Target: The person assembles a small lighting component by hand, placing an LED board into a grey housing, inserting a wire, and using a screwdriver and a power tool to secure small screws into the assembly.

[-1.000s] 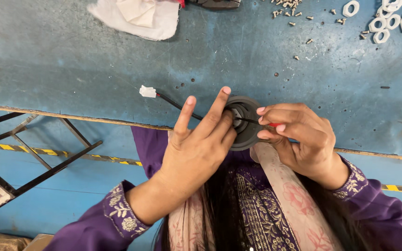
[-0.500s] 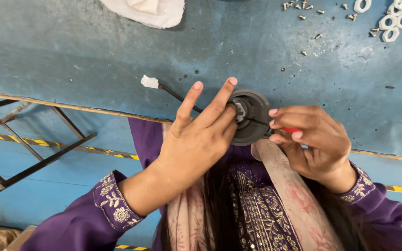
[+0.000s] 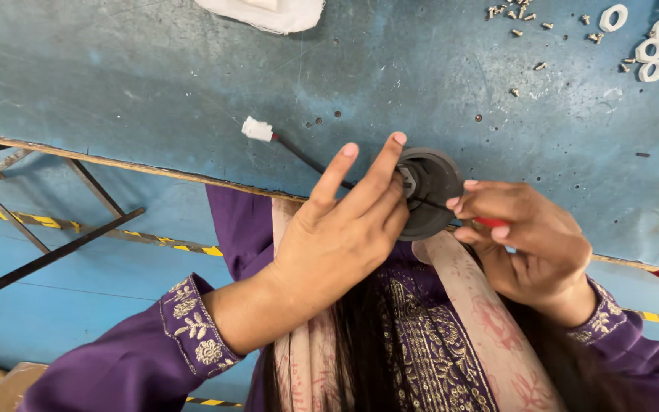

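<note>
Head view. A worn blue table [image 3: 154, 84] carries loose screws [image 3: 524, 19] and white rings [image 3: 654, 49] at its far right; a blue floor lies below. At the table's near edge, the left hand [image 3: 345, 229] clamps a round black part [image 3: 430, 191], face up. Its black wire [image 3: 306, 159] runs far-left to a white connector [image 3: 257, 128]. The right hand [image 3: 524, 236] grips a red-handled tool [image 3: 490, 223] pointing left into the part.

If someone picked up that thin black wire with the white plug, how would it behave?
The black wire looks floppy: it curves loosely across the table. Its white plug seems light, so it would probably dangle. It's tethered to the round black part.
</note>
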